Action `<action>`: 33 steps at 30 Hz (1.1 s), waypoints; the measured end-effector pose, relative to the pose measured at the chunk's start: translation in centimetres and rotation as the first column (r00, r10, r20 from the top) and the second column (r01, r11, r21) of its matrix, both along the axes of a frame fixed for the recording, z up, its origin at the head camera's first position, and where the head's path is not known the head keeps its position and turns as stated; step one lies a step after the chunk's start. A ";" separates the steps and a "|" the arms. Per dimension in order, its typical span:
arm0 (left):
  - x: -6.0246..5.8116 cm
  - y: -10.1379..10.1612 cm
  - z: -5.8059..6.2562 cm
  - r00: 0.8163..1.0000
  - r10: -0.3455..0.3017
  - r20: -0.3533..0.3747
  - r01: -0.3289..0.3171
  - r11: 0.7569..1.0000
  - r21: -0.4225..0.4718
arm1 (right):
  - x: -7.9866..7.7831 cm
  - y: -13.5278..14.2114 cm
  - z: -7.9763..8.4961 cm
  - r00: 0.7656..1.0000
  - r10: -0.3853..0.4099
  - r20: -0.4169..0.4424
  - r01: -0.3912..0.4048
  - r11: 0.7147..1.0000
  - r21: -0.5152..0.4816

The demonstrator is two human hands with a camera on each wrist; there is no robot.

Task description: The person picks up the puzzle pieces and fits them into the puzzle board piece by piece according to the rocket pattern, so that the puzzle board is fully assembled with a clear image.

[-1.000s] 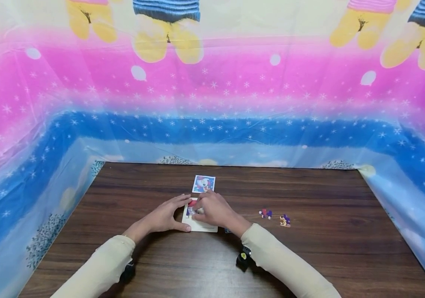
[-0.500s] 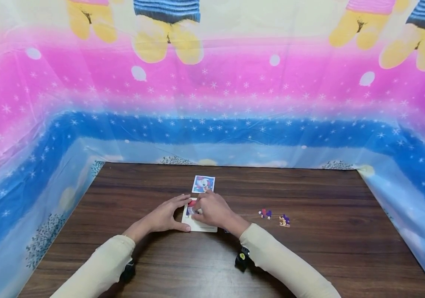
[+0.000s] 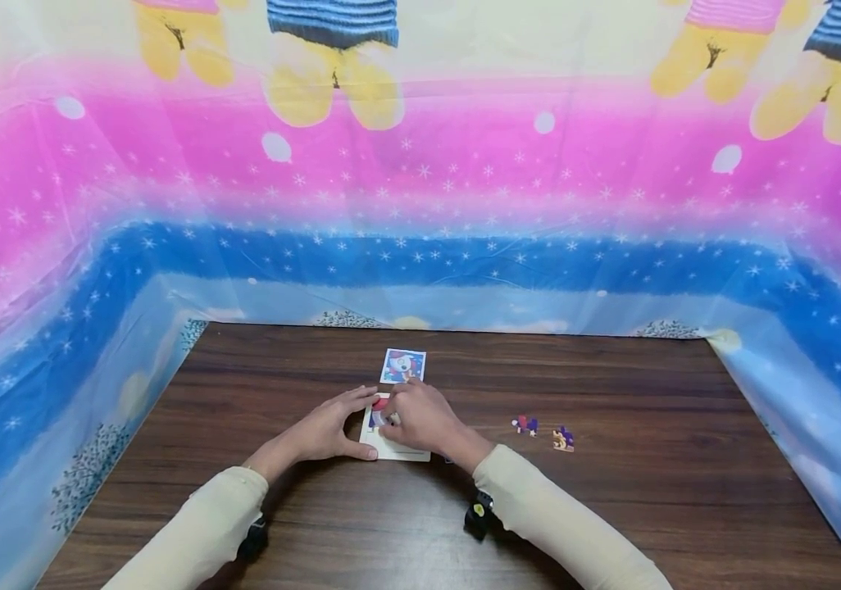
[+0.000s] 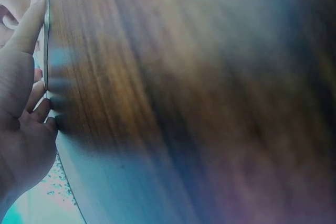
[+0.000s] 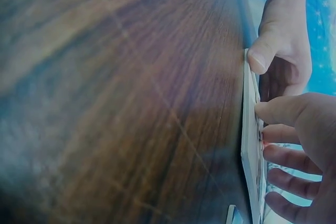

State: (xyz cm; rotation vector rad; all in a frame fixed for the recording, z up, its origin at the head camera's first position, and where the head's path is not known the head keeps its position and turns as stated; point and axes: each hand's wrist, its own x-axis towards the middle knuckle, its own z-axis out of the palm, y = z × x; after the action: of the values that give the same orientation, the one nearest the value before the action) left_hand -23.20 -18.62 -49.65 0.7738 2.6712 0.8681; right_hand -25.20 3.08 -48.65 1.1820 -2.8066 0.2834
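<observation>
A small white-bordered jigsaw puzzle board (image 3: 404, 452) lies on the wooden table, with red and purple picture parts showing at its upper left. My left hand (image 3: 326, 428) holds the board's left side, its thumb at the near corner and its fingers toward the far one. Over the board, my right hand (image 3: 424, 416) touches the picture area with thumb and fingertips, covering much of it. In the right wrist view, the right thumb (image 5: 278, 109) and bent fingers meet the board's face, and no piece shows between them. Just beyond the board lies a picture card (image 3: 403, 365) of a white cartoon character.
To the right on the table (image 3: 649, 492) lie a red-and-purple group of puzzle pieces (image 3: 525, 424) and a yellow-and-purple one (image 3: 563, 439). Another small flat piece (image 5: 234, 215) lies beside the board, mostly hidden under my right wrist in the head view. A patterned curtain (image 3: 420, 262) borders the table.
Both hands stay almost where they were on the board. The right wrist has shifted very slightly left; the card and loose pieces have not moved.
</observation>
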 end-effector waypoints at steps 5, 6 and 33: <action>-0.1 -0.1 -0.2 1.000 -0.002 0.004 0.002 1.000 -0.002 | 0.1 0.0 0.0 1.000 -0.005 -0.029 0.006 1.000 0.014; -0.2 -0.1 -0.2 1.000 -0.002 0.006 0.002 1.000 -0.003 | 0.1 0.0 -0.1 1.000 -0.007 -0.030 0.007 1.000 0.018; -0.1 0.0 -0.1 1.000 0.003 0.003 -0.003 1.000 -0.006 | 0.6 3.7 0.9 0.997 0.041 0.066 -0.029 0.985 -0.172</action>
State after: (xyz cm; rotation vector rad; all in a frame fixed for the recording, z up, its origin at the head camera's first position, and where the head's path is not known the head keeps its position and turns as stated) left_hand -23.26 -18.66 -49.75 0.7671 2.6716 0.8603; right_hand -24.56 6.80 -47.77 1.2064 -2.7544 0.5657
